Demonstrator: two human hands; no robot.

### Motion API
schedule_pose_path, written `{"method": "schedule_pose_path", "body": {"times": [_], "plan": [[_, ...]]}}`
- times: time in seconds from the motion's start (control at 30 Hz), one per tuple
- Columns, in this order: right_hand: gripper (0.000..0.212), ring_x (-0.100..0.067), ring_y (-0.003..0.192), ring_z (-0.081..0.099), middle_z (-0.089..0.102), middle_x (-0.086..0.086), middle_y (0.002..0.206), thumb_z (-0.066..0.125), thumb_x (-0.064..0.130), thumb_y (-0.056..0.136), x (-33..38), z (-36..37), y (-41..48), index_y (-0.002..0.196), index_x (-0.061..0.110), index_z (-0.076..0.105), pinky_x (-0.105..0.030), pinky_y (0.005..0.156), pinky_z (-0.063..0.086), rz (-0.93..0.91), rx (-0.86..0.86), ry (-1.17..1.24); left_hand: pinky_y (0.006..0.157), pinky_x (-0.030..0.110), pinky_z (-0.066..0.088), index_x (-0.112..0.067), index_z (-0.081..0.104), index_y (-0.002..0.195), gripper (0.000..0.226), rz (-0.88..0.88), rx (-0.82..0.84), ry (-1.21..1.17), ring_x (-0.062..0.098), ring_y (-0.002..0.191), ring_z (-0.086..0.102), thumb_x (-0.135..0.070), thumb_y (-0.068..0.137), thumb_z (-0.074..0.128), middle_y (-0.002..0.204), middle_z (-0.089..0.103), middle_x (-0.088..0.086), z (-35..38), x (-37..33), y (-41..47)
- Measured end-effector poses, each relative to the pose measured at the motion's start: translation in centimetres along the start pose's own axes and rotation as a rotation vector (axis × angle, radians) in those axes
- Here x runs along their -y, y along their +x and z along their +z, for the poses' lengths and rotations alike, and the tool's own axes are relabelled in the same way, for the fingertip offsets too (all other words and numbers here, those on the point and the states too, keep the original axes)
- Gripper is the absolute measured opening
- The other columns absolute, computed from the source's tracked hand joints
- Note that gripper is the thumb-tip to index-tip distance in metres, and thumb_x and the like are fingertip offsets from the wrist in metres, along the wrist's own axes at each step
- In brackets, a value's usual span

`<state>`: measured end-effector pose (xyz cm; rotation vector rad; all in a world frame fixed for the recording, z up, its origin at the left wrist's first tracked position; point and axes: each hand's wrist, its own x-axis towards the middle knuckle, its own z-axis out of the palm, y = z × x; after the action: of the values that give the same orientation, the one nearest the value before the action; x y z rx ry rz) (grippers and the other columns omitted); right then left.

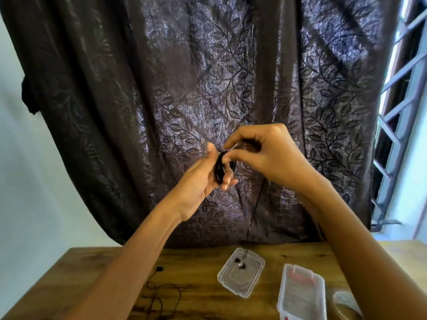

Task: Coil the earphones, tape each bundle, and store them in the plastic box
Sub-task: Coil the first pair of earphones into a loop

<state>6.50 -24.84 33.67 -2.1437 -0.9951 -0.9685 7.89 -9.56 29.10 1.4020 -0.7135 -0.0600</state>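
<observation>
My left hand (203,179) is raised in front of the curtain with a black earphone coil (220,166) wound round its fingers. My right hand (265,153) pinches the cable just above the coil. A loose length of the black cable (256,204) hangs from the coil down to the earbuds (239,264), which lie over the clear lid (240,272) on the table. The open plastic box (301,296) stands to the right of that lid. A second black earphone (159,289) lies uncoiled on the wood at the left.
The wooden table (201,296) runs along the bottom of the view. A roll of clear tape (344,301) lies at the right, partly behind my right forearm. A dark leaf-patterned curtain (208,88) hangs behind, and a window grille (397,112) is at the right.
</observation>
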Motion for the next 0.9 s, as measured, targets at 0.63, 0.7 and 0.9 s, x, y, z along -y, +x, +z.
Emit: {"method": "schedule_pose_path", "body": {"times": [0.63, 0.7, 0.9], "plan": [[0.009, -0.012, 0.056, 0.048, 0.061, -0.009, 0.064, 0.061, 0.015, 0.086, -3.3, 3.0, -2.1, 0.09, 0.014, 0.069, -0.018, 0.052, 0.038, 0.319, -0.214, 0.438, 0.056, 0.018, 0.049, -0.008, 0.072, 0.087, 0.07, -0.001, -0.046, -0.407, 0.005, 0.039, 0.029, -0.049, 0.096, 0.015, 0.042, 0.03, -0.007, -0.4, -1.7, 0.0], [0.012, -0.006, 0.049, 0.045, 0.058, -0.005, 0.06, 0.058, 0.014, 0.089, -3.2, 3.9, -3.1, 0.097, 0.013, 0.067, -0.016, 0.047, 0.034, 0.359, -0.203, 0.431, 0.058, 0.019, 0.05, -0.006, 0.069, 0.093, 0.068, 0.026, -0.061, -0.435, 0.006, 0.04, 0.031, -0.048, 0.097, 0.015, 0.043, 0.033, -0.007, -0.7, -2.0, 0.2], [0.028, -0.002, 0.047, 0.048, 0.058, 0.005, 0.064, 0.05, 0.02, 0.094, -2.0, 6.0, -5.5, 0.12, 0.014, 0.059, -0.016, 0.049, 0.039, 0.314, -0.075, 0.095, 0.074, 0.021, 0.054, -0.001, 0.055, 0.115, 0.065, 0.072, -0.099, -0.419, 0.006, 0.05, 0.044, -0.048, 0.097, 0.014, 0.055, 0.048, -0.005, -1.5, -2.1, 0.5]]}}
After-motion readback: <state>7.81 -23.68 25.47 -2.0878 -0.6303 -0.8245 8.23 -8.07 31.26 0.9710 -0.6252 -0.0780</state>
